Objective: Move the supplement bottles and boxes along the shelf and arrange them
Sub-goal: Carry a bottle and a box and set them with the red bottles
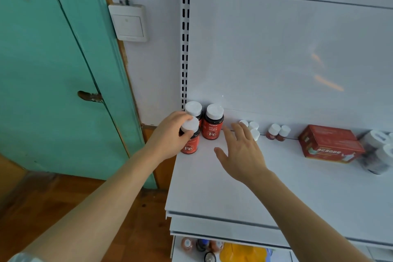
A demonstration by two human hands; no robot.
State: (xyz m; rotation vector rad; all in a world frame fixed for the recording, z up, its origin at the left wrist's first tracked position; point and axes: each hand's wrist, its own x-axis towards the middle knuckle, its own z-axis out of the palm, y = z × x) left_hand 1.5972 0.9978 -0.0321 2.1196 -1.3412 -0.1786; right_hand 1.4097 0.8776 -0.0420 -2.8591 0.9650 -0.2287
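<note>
Three dark bottles with red "Fe" labels and white caps stand at the left end of the white shelf. My left hand grips the front bottle near its cap, at the shelf's left edge. Behind it stand a second bottle and a third against the back panel. My right hand hovers open, palm down, over the shelf just right of them. Small white-capped bottles and two small brown ones line the back. A red box lies further right.
A shrink-wrapped pack of white-capped bottles sits at the far right. A lower shelf holds more bottles and a yellow item. A green door and a wall switch are to the left, above a wooden floor.
</note>
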